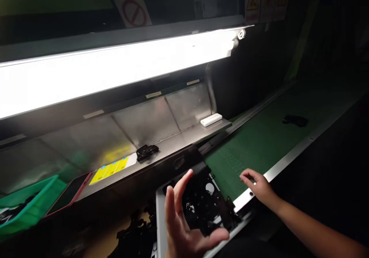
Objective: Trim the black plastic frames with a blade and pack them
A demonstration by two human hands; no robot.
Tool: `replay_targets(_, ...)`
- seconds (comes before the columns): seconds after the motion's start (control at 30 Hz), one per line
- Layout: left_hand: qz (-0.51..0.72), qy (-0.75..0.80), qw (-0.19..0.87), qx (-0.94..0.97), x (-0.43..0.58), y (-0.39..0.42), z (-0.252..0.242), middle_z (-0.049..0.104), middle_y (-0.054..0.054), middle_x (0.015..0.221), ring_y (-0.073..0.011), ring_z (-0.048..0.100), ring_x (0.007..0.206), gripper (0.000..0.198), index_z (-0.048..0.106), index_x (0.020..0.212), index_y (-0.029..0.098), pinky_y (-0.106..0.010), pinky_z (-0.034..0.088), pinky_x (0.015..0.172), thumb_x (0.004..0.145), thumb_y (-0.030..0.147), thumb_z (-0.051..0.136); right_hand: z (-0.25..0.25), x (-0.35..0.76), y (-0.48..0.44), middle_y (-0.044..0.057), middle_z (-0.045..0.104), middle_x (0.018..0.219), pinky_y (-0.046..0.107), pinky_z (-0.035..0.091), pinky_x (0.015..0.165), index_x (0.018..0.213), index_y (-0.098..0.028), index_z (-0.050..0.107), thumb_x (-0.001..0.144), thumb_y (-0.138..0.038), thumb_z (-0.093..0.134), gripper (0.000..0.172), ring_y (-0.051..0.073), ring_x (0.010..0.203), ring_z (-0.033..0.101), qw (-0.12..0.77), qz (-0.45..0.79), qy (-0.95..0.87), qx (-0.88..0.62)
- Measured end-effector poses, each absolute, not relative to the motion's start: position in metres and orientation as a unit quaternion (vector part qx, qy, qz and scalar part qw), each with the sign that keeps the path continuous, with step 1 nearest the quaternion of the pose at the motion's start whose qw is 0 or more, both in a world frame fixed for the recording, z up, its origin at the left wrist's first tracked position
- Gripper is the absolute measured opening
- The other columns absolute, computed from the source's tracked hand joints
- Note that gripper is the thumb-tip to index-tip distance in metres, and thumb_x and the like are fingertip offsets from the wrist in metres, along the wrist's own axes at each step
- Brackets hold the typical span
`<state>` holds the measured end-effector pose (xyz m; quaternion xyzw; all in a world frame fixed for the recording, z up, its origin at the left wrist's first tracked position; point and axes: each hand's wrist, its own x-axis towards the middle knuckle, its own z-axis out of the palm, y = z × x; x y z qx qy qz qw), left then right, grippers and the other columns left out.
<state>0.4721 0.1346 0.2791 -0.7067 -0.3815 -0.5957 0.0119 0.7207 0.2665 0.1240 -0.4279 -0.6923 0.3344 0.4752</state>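
My left hand [187, 223] is raised at the bottom centre, palm up, its fingers and thumb spread with nothing between them. Behind it, a grey-rimmed box [160, 212] holds a dark assembly [198, 196] with small white parts. My right hand [257, 185] hovers over the near metal edge of the green conveyor belt [245, 150]. Its thumb and index finger are pinched together; whatever they may hold is too small to make out. Farther up the belt lies a black curved part [295, 120].
A metal shelf [184, 138] carries a white device [211, 119], a black part [147, 152], a yellow label sheet [111, 170] and a red-edged tablet [69, 194]. A green bin [37, 212] stands at left. Several black parts [135, 235] lie low down. A bright lamp [115, 70] hangs above.
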Motion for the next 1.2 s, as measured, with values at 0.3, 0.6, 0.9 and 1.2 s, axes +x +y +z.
replay_targets(0.3, -0.346, -0.712, 0.031, -0.61, 0.286, 0.128, 0.164, 0.048, -0.01, 0.153, -0.0288, 0.045, 0.143, 0.072, 0.044, 0.147, 0.027, -0.048, 0.037, 0.12, 0.084, 0.05, 0.068, 0.106, 0.71, 0.279, 0.007, 0.075, 0.102, 0.037, 0.055, 0.082, 0.099, -0.026, 0.074, 0.096, -0.037, 0.055, 0.022, 0.027, 0.093, 0.07, 0.387, 0.284, -0.749, -0.457)
replay_targets(0.6, -0.269, -0.868, 0.044, -0.416, 0.159, 0.134, 0.086, 0.04, -0.024, 0.156, -0.0491, 0.022, 0.15, 0.067, 0.059, 0.128, 0.016, -0.071, 0.029, 0.114, 0.074, 0.056, 0.061, 0.101, 0.704, 0.269, 0.004, 0.076, 0.109, 0.035, 0.056, 0.071, 0.107, -0.03, 0.075, 0.096, -0.028, 0.049, 0.028, 0.025, 0.089, 0.073, 0.356, 0.207, -0.747, -0.522)
replay_targets(0.9, -0.329, -0.772, 0.031, -0.543, 0.257, 0.212, 0.08, 0.047, -0.019, 0.149, -0.0399, 0.023, 0.151, 0.051, 0.061, 0.126, 0.018, -0.061, 0.028, 0.119, 0.091, 0.052, 0.049, 0.108, 0.697, 0.267, 0.002, 0.077, 0.107, 0.032, 0.054, 0.071, 0.112, -0.031, 0.076, 0.095, -0.018, 0.047, 0.036, 0.023, 0.09, 0.073, 0.329, 0.178, -0.769, -0.518)
replay_targets(1.2, -0.398, -0.562, -0.056, -0.723, 0.419, 0.309, 0.118, 0.062, -0.012, 0.132, -0.0313, 0.049, 0.135, 0.031, 0.066, 0.117, 0.022, -0.055, 0.036, 0.117, 0.091, 0.037, 0.057, 0.12, 0.704, 0.27, 0.002, 0.077, 0.096, 0.026, 0.055, 0.078, 0.107, -0.028, 0.078, 0.099, -0.02, 0.054, 0.027, 0.017, 0.088, 0.072, 0.378, 0.197, -0.811, -0.4)
